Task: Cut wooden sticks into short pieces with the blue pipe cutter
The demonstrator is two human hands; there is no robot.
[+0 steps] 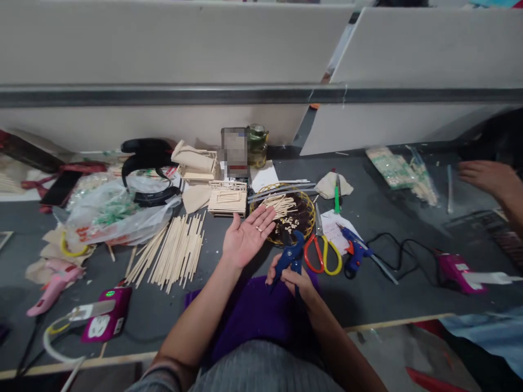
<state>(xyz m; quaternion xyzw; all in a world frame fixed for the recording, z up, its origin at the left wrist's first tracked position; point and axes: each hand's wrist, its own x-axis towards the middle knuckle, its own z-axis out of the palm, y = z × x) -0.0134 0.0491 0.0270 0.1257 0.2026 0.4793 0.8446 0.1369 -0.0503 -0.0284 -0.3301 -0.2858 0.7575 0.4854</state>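
My left hand (246, 237) is held palm up with fingers stretched out, a ring on one finger, nothing in it. It hovers beside a round wicker basket (307, 200) holding short cut sticks. My right hand (295, 279) is closed around blue-handled cutters (289, 257), whose jaws point toward the basket. A fan of long bamboo sticks (174, 249) lies left of my left hand. Small stick-built models (227, 197) stand behind it. A purple cloth (255, 313) covers the table edge under my wrists.
Red-and-yellow scissors (322, 254) and a blue glue gun (354, 251) lie right of the basket. A pink glue gun (52, 287), magenta power strips (107, 313), a plastic bag (110, 213) and black headset (147, 169) sit left. Another person's hand (488, 177) reaches in at right.
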